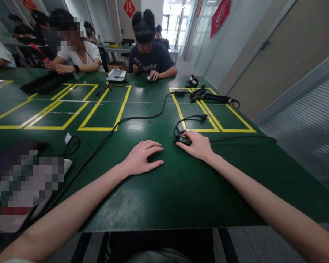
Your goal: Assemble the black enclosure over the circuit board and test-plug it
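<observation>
My right hand [196, 144] has its thumb and fingers closed round a small black device with an exposed green circuit board [185, 139], low over the green table. The palm and fingers hide part of the device. Near it a black cable with a plug [203, 117] at its end curves up and to the right. My left hand [142, 157] rests on the table to the left, fingers apart and holding nothing.
A long black cable [106, 137] crosses the green table [159, 204]. Yellow tape rectangles mark its far half. A black tool with a cord [214, 98] lies at the back right. Packages [38, 182] sit at left. A person [152, 54] works opposite; another sits further left.
</observation>
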Demonstrator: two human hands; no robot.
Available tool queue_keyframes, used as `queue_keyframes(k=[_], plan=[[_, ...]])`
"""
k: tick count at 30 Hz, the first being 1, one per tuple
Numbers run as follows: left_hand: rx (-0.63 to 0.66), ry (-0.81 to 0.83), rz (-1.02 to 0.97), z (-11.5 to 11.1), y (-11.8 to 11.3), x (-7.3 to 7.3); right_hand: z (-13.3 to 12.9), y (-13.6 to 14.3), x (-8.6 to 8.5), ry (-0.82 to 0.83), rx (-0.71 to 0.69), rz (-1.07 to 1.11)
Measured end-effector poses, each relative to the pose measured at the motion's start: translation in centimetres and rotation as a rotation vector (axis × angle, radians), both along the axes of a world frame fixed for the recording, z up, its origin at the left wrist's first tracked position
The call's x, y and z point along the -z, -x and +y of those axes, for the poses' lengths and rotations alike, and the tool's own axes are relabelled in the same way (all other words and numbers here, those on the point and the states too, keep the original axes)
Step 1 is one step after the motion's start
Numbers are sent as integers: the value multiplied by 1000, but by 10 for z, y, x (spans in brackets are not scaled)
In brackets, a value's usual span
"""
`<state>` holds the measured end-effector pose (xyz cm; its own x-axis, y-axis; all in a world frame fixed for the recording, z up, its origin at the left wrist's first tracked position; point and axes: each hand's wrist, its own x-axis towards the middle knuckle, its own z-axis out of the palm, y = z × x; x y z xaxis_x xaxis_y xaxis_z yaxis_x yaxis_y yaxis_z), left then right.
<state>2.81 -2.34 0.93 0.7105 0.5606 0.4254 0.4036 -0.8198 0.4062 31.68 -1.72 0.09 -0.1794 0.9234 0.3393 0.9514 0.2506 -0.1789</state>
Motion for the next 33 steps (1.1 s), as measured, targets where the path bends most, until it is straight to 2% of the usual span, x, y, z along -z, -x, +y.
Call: queue_keyframes(k=[3, 5, 9, 15, 20, 26, 33], plan=[[-33, -11, -85, -1, 0, -2, -22, 43, 1, 7, -322, 31], [-14, 2, -79, -2, 1, -4, -34, 62, 0, 28, -478, 64], [61, 29, -30, -1, 5, -9, -45, 70, -2, 66, -614, 199], [67, 33, -60, 2, 9, -6, -35, 31, -15, 60, -614, 419], [22, 71, -42, 4, 14, -1, -23, 5, -20, 275, -652, 303], [1, 84, 67, 11, 22, -1, -23, 9, -14, 319, -545, 230], [-21, 74, 104, 10, 21, -5, -27, 13, -20, 278, -480, 149]])
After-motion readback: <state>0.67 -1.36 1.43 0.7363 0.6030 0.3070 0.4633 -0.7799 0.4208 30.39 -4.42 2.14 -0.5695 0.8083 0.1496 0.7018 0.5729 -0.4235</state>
